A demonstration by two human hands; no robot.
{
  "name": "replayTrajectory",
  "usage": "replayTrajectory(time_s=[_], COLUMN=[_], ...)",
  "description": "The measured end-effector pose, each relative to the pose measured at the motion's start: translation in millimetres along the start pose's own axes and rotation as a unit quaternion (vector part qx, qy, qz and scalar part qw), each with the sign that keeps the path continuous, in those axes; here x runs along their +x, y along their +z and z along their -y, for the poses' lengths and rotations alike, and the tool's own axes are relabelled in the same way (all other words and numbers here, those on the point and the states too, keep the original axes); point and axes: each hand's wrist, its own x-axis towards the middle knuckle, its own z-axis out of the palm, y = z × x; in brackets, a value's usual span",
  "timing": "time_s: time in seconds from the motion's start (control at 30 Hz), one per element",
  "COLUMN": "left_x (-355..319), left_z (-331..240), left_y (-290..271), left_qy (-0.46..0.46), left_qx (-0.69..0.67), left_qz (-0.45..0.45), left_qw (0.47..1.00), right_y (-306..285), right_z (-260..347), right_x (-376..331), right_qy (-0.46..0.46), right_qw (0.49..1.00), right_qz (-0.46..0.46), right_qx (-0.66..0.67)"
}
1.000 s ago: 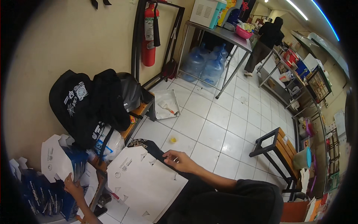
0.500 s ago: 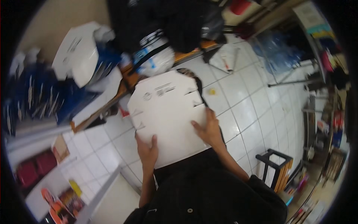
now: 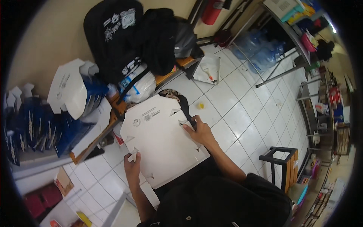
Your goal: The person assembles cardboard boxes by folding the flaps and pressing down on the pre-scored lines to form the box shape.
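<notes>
A white cardboard sheet (image 3: 162, 143) with cut corners, small printed marks and slit tabs along its sides lies across my lap, perhaps a folded box blank. My left hand (image 3: 132, 166) grips its left edge by a slit tab, thumb on top and fingers curled at the side. At the right edge, my right hand (image 3: 199, 131) pinches the cardboard near another raised tab, thumb over the face and fingers at the rim. The sheet's underside is hidden. A similar white cardboard piece (image 3: 68, 90) rests on blue stacks to the left.
A wooden bench (image 3: 113, 113) carries blue packs (image 3: 34, 125), a clear plastic bag (image 3: 140, 85) and black bags (image 3: 113, 34). On the tiled floor are a white tray (image 3: 207, 70), a yellow object (image 3: 200, 105) and a stool (image 3: 281, 160). Blue water jugs (image 3: 261, 49) stand under a table.
The view has shifted, so the sheet appears lower and further left. My left hand has moved to a side tab, and my right hand is further up the right edge, at a tab.
</notes>
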Motion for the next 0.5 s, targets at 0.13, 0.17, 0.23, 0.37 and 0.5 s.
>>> replayTrajectory(time_s=[0.13,0.17,0.23,0.37,0.5], left_x=[37.5,45.5,47.7,38.9,124.4], left_z=[-11.0,-22.5,-47.5,-133.0,-160.9], left_y=[-14.9,-11.8,1.9,62.8,119.8], left_qy=[0.216,0.237,0.448,0.508,0.511], left_qx=[0.196,0.196,0.18,0.039,0.099], left_qz=[-0.122,-0.116,-0.26,-0.007,0.071], left_qw=[0.949,0.945,0.837,0.86,0.851], right_y=[7.3,10.6,4.9,3.7,16.6], right_z=[-6.3,-5.2,6.2,48.6,101.0], right_x=[21.7,21.9,23.6,23.4,27.2], right_qy=[-0.077,-0.114,-0.258,-0.297,-0.676], right_qw=[0.987,0.981,0.947,0.834,0.72], right_qz=[-0.083,-0.134,-0.19,0.064,-0.118], right_qx=[-0.115,-0.081,-0.017,0.461,0.1])
